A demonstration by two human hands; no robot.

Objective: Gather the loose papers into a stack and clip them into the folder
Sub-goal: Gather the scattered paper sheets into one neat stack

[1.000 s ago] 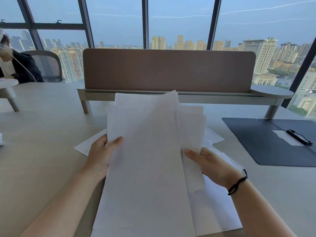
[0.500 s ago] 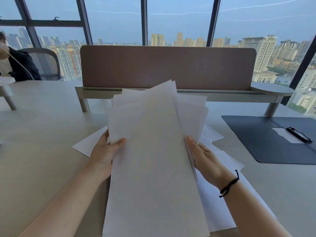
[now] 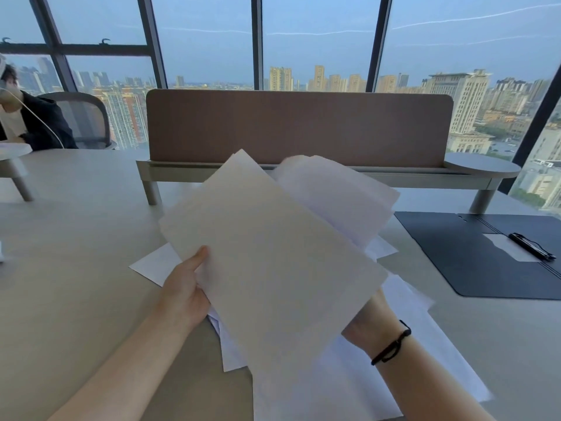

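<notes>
The left hand (image 3: 185,287) pinches the sheaf (image 3: 273,256) at its left edge, thumb on top. The right hand (image 3: 368,326), mostly hidden beneath, supports it; its grip cannot be judged. Since a second ago the sheaf has swung clockwise and fanned, so squaring remains. Loose sheets (image 3: 425,344) lie under the hands on the desk (image 3: 76,253). The folder (image 3: 473,256) lies open, far right of both hands.

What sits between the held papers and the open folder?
In the head view, only bare table and the corner of a loose sheet separate the held papers from the folder.
</notes>
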